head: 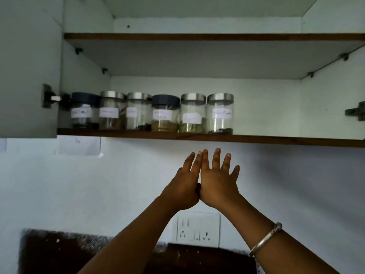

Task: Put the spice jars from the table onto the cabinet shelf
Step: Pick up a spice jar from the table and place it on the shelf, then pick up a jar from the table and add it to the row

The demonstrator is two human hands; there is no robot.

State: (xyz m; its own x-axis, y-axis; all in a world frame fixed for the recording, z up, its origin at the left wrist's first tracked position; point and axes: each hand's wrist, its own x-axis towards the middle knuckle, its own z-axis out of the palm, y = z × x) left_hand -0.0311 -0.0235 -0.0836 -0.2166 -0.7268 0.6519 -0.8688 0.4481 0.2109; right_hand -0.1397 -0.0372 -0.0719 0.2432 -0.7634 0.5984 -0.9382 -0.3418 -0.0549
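Six labelled spice jars (152,114) stand in a row at the left of the lower cabinet shelf (276,141). Left hand (185,184) and right hand (217,182) hang below it, fingers spread, holding nothing. Any further jar should probably go right of the row, set fully behind the shelf's edge.

Left hand (184,186) and right hand (218,184) raised, touching, fingers spread, empty.
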